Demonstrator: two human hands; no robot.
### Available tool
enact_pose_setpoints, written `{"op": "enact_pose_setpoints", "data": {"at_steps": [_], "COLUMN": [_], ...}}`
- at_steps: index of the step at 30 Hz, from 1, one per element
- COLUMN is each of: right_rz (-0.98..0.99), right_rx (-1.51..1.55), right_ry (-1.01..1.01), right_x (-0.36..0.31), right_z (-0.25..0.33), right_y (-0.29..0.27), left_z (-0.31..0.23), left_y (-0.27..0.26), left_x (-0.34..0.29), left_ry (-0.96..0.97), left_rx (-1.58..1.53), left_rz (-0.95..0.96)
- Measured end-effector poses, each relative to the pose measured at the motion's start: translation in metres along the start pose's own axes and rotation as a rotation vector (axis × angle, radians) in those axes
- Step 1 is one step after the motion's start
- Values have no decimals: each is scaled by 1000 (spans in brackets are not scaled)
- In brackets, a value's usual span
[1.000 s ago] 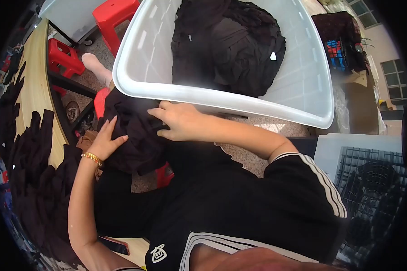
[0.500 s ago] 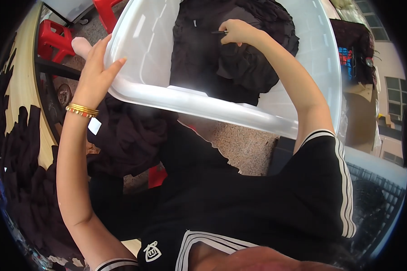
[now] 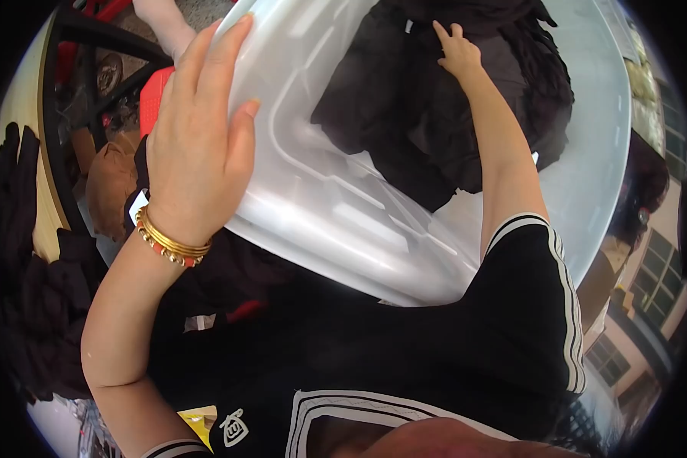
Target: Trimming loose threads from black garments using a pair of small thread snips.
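A large white plastic bin (image 3: 343, 252) stands close in front of me, seen at a slant. My left hand (image 3: 198, 141) lies along its left rim, fingers stretched out and thumb apart against the inner wall. Inside the bin is a heap of dark cloth pieces (image 3: 511, 99), with a small white tag (image 3: 408, 27) near the far side. Over this heap reaches my right hand (image 3: 460, 55), fingers spread, and no tool shows in it. Whether its fingertips touch the cloth I cannot tell.
At the left, more dark cloth (image 3: 42, 282) hangs over a light wooden table edge (image 3: 46, 183). A red plastic stool (image 3: 154, 98) and a brown paper-like bundle (image 3: 111, 183) sit beyond my left arm. Another person's limb (image 3: 160, 23) shows at the upper left.
The bin appears turned and nearer in view, with my left hand still at its rim. My right hand's fingers have spread. A thin dark tool seen in it earlier no longer shows.
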State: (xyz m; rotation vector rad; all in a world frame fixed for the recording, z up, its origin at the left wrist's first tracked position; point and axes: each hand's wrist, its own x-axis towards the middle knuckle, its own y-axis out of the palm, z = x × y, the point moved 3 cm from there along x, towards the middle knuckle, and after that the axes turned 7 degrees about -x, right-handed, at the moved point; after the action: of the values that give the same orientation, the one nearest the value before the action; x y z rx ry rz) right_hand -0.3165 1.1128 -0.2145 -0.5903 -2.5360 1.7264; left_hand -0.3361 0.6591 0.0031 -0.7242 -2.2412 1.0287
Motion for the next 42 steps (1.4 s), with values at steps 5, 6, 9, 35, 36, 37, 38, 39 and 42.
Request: {"op": "enact_pose_setpoints", "data": {"at_steps": [5, 6, 9, 35, 36, 37, 38, 39, 42], "right_rz": [-88, -125, -85, 362, 398, 410, 360, 425, 580], "right_rx": [-95, -106, -131, 757, 788, 837, 885, 843, 945], "right_ry": [47, 31, 87, -167, -198, -190, -212, -266, -271], "right_x": [56, 64, 95, -85, -95, -108, -118, -124, -162], "right_z": [-6, -8, -8, 67, 70, 73, 77, 90, 104], "right_y": [5, 3, 17, 26, 18, 10, 21, 13, 17], "left_z": [-3, -1, -1, -7, -5, -6, -8, -11, -8], "left_y": [-4, -6, -5, 0, 0, 0, -1, -8, 0], "left_x": [3, 3, 6, 3, 1, 2, 4, -1, 2], "left_ry": [72, 53, 32, -2, -14, -22, -31, -29, -23], "left_rx": [-10, -4, 54, -32, -39, -46, -63, -47, -81], "left_rz": [-1, -4, 59, 45, 43, 41, 44, 34, 27]}}
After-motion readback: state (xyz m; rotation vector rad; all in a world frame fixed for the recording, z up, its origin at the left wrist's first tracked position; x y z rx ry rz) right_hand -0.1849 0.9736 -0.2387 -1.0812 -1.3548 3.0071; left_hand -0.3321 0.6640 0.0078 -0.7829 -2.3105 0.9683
